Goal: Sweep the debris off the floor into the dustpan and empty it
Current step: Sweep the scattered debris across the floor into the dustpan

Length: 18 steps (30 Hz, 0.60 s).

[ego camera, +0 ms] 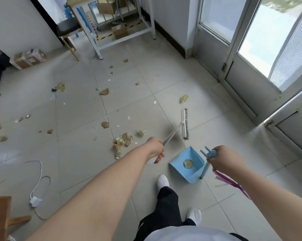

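Left hand: fingers wrapped round the broom handle, its bristle head out on the tiles beyond the dustpan.
Right hand: gripping the top of the dustpan's upright handle; one pale scrap lies inside.
Debris pile: on the floor near the broom head's left; more bits scattered well apart.
Best approach: likely turn the dustpan's mouth toward the pile, lip flat, and draw short strokes in.

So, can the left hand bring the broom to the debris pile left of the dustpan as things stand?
Probably yes. The left hand grips the broom, and no obstacle stands between its head and the debris pile.
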Each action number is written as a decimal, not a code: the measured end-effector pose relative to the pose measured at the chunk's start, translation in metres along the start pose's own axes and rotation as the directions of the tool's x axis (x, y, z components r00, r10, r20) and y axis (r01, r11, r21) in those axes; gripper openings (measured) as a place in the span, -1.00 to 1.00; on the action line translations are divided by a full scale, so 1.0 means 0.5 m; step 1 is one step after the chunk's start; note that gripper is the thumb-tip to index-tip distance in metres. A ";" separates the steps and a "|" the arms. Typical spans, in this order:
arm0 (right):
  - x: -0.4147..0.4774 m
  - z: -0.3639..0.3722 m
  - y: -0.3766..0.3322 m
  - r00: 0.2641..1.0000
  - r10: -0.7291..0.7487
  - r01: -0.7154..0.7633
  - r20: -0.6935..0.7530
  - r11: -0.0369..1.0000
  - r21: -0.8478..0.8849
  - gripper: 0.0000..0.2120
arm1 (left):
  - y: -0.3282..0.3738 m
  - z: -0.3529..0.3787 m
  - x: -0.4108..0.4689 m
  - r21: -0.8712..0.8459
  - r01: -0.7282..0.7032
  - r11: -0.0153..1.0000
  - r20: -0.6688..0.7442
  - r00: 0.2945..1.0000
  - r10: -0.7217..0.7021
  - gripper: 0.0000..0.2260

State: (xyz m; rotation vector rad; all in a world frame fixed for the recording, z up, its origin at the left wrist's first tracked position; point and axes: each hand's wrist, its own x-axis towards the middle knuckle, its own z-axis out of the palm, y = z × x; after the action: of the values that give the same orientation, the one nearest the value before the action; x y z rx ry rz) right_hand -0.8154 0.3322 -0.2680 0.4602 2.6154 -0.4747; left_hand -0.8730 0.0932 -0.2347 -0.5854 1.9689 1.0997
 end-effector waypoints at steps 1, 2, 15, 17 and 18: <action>0.007 -0.003 0.003 1.000 0.015 -0.015 -0.008 1.000 0.001 -0.87 | 0.025 0.015 0.016 -0.006 0.004 1.000 0.024 1.000 -0.004 -0.84; 0.017 -0.007 0.006 0.999 0.030 -0.030 -0.015 1.000 0.008 -0.88 | 0.047 0.029 0.032 -0.014 0.011 1.000 0.049 0.999 -0.010 -0.84; 0.189 -0.059 -0.080 0.989 0.144 -0.142 -0.030 0.988 0.058 -0.91 | 0.121 -0.237 0.270 0.150 0.239 0.959 -0.008 0.971 -0.240 -0.86; 0.213 -0.068 -0.106 0.990 0.140 -0.138 -0.032 0.989 0.054 -0.91 | 0.129 -0.292 0.283 0.177 0.256 0.950 -0.053 0.967 -0.250 -0.87; 0.224 -0.074 -0.119 0.990 0.139 -0.137 -0.034 0.989 0.053 -0.90 | 0.140 -0.310 0.286 0.181 0.251 0.951 -0.062 0.968 -0.243 -0.87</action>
State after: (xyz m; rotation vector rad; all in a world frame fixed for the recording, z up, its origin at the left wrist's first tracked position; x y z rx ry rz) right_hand -0.9468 0.3208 -0.2748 0.6684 2.5900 -0.4909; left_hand -1.0690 -0.0054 -0.2682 -0.7327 1.9439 0.7449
